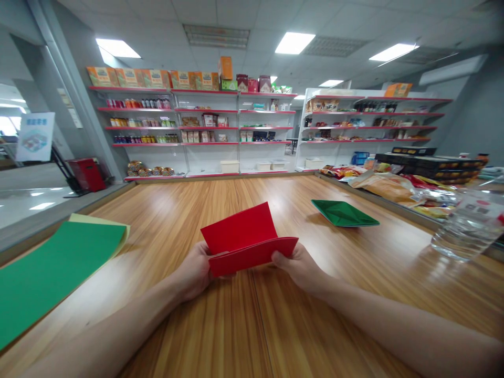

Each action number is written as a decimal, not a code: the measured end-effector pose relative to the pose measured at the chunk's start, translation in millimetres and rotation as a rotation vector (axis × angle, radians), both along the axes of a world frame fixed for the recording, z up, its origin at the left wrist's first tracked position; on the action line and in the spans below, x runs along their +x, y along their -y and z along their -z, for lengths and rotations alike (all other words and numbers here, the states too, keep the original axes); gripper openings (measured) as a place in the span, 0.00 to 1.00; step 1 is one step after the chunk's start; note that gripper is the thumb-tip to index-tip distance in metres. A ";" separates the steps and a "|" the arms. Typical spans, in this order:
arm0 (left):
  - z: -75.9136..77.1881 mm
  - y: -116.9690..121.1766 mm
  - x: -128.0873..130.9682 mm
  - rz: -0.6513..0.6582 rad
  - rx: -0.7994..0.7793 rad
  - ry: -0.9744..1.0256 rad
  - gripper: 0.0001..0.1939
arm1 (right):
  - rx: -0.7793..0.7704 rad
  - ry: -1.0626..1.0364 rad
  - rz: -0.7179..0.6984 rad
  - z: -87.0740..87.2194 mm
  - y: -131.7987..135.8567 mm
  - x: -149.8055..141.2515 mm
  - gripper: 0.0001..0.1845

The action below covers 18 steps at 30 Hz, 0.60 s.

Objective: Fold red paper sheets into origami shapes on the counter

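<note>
A folded sheet of red paper is held up between my two hands, just above the table. It has a taller back flap and a lower front flap, with a crease between them. My left hand grips its left end, the fingers partly hidden behind and under the paper. At the right end my right hand pinches the front flap, thumb on the near face. Beyond my right hand lies a folded green paper piece with creases across its top.
Green and pale yellow paper sheets lie at the left of the wooden table. A clear plastic bottle stands at the right edge, near snack packets and dark boxes. Stocked shelves line the back.
</note>
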<state>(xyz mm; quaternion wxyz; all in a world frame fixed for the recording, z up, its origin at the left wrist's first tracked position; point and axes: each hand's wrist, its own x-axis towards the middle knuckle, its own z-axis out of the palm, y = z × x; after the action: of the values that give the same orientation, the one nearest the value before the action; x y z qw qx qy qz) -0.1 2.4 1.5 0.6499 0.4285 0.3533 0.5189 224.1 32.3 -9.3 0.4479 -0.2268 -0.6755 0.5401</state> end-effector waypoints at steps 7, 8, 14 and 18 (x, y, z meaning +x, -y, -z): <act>-0.4 5.0 3.8 0.197 0.078 -0.034 0.11 | 0.040 0.006 0.053 -7.8 4.1 2.4 0.12; -0.7 4.8 3.4 0.192 0.074 -0.006 0.12 | 0.039 0.017 0.062 -8.9 4.7 2.7 0.12; -5.8 2.3 -3.8 0.023 -0.101 0.135 0.23 | -0.109 0.072 -0.038 -10.6 6.4 4.1 0.15; -2.0 3.8 -5.2 0.282 -0.043 0.051 0.19 | -0.174 0.097 -0.024 -8.3 4.2 3.6 0.16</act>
<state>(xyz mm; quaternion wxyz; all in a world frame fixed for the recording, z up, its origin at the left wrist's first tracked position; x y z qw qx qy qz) -5.2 -1.4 3.5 0.7341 0.4465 0.2841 0.4255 227.7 28.1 -1.0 0.3868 -0.2824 -0.6496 0.5905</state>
